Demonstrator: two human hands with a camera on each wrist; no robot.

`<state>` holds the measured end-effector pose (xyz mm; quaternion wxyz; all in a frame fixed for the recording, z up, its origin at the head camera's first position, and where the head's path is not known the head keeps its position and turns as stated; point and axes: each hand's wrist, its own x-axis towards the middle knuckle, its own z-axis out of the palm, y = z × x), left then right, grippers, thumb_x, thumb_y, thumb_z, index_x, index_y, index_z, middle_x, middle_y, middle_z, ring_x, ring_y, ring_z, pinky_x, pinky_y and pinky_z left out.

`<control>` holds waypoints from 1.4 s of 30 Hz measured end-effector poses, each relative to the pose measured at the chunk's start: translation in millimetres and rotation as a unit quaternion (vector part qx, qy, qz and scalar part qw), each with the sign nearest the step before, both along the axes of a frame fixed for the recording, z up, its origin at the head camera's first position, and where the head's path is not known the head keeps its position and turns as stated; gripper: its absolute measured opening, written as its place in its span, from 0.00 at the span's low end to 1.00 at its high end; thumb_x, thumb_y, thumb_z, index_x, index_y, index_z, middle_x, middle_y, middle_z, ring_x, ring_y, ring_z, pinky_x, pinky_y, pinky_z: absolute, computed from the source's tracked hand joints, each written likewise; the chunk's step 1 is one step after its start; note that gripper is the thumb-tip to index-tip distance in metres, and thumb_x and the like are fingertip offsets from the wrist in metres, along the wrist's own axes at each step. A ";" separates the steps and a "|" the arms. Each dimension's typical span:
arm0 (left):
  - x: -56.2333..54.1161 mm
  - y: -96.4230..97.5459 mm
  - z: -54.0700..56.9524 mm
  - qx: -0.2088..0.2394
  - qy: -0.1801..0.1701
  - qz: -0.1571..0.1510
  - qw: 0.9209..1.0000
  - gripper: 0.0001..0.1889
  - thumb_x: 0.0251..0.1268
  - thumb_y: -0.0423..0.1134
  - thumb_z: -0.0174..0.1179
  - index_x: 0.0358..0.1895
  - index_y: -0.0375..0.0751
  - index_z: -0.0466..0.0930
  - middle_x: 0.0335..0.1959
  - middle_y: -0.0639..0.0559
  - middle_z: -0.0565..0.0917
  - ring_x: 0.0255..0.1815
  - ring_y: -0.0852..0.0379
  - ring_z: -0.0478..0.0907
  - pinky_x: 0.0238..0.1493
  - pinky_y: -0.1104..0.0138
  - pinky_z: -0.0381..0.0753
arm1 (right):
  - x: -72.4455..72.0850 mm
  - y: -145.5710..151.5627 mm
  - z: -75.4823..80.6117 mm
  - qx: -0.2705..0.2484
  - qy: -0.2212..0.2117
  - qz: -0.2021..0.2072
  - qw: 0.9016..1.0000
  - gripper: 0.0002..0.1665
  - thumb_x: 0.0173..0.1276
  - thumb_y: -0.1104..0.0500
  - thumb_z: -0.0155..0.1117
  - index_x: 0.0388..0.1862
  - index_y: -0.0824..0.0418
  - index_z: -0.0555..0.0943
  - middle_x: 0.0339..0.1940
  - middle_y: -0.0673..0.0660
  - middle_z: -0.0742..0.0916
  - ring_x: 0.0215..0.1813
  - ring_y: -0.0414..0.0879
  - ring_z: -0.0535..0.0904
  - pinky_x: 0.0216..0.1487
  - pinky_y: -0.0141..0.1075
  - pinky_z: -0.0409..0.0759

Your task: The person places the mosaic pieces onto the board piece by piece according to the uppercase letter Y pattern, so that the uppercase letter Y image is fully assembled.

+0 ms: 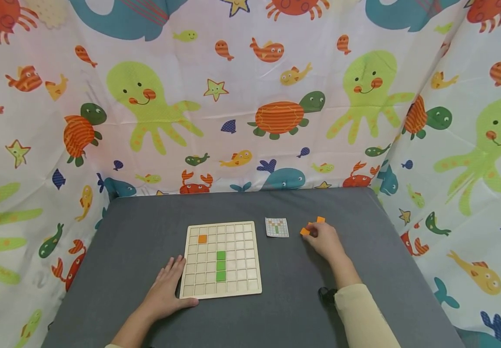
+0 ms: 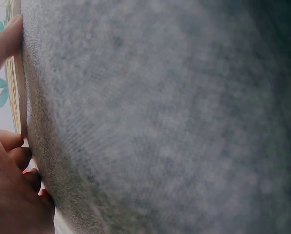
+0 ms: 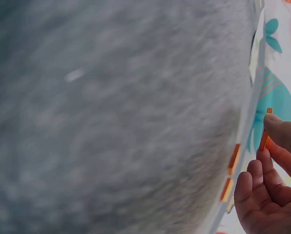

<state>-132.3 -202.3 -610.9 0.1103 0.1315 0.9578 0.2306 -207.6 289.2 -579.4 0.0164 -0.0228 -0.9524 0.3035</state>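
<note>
A wooden grid board (image 1: 242, 285) lies on the table, with one orange tile (image 1: 202, 239) in an upper-left square and a column of three green tiles (image 1: 221, 265) below the middle. My left hand (image 1: 163, 293) rests at its lower-left corner, fingers extended along the left side and thumb by the near edge. In the left wrist view, fingertips meet the board's edge (image 2: 20, 97). To the right, my right hand (image 1: 325, 240) pinches an orange tile (image 3: 266, 130) between thumb and fingers. Beneath it, more orange tiles (image 3: 234, 159) lie on the cloth.
A small pattern card (image 1: 276, 227) with a coloured grid lies between the board and my right hand. Grey cloth (image 1: 146, 232) covers the table. A curtain (image 1: 233, 106) printed with sea animals hangs behind and on both sides. A black band (image 1: 326, 294) shows at my right wrist.
</note>
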 end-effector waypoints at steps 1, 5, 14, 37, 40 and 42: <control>-0.1 -0.2 0.1 0.000 0.000 0.000 1.000 0.71 0.38 0.80 0.68 0.82 0.38 0.48 0.83 0.41 0.51 0.83 0.37 0.43 0.78 0.38 0.47 | -0.6 -2.0 2.3 -0.001 0.008 0.003 1.000 0.17 0.64 0.57 0.74 0.49 0.64 0.87 0.48 0.61 0.89 0.48 0.55 0.84 0.52 0.52 0.83; 1.7 -1.5 0.1 0.000 0.000 0.000 1.000 0.71 0.38 0.78 0.69 0.82 0.37 0.49 0.83 0.40 0.52 0.83 0.36 0.43 0.78 0.37 0.48 | -2.4 -12.3 9.2 -0.007 0.027 0.018 0.999 0.16 0.63 0.57 0.75 0.48 0.63 0.87 0.46 0.60 0.90 0.47 0.55 0.85 0.51 0.52 0.83; 1.5 0.3 1.2 0.011 0.014 -0.001 1.000 0.70 0.39 0.76 0.71 0.81 0.38 0.50 0.82 0.40 0.53 0.83 0.36 0.44 0.78 0.38 0.48 | -4.5 -38.0 29.7 -0.025 0.025 0.042 0.999 0.16 0.65 0.56 0.74 0.50 0.60 0.87 0.49 0.59 0.86 0.49 0.53 0.83 0.52 0.50 0.84; -1.1 -0.1 0.1 0.004 0.005 -0.001 1.000 0.71 0.38 0.77 0.70 0.82 0.38 0.48 0.83 0.40 0.52 0.83 0.37 0.43 0.78 0.38 0.48 | -12.8 -104.0 41.4 -0.019 0.043 0.099 0.994 0.15 0.65 0.56 0.74 0.49 0.58 0.88 0.47 0.55 0.86 0.48 0.51 0.82 0.48 0.44 0.84; -0.4 0.0 1.2 0.005 0.001 0.004 1.000 0.71 0.38 0.77 0.70 0.82 0.38 0.48 0.83 0.40 0.52 0.83 0.37 0.43 0.78 0.38 0.48 | -13.4 -111.6 42.7 -0.020 0.040 0.105 0.993 0.15 0.65 0.56 0.74 0.50 0.58 0.88 0.48 0.55 0.86 0.49 0.52 0.82 0.49 0.45 0.84; 0.2 -0.3 2.1 0.004 0.001 0.006 1.000 0.71 0.38 0.77 0.70 0.82 0.38 0.49 0.83 0.40 0.51 0.84 0.37 0.43 0.78 0.38 0.48 | -14.0 -116.0 42.5 -0.018 0.036 0.109 0.993 0.16 0.66 0.55 0.73 0.51 0.57 0.88 0.48 0.55 0.85 0.49 0.52 0.82 0.49 0.45 0.84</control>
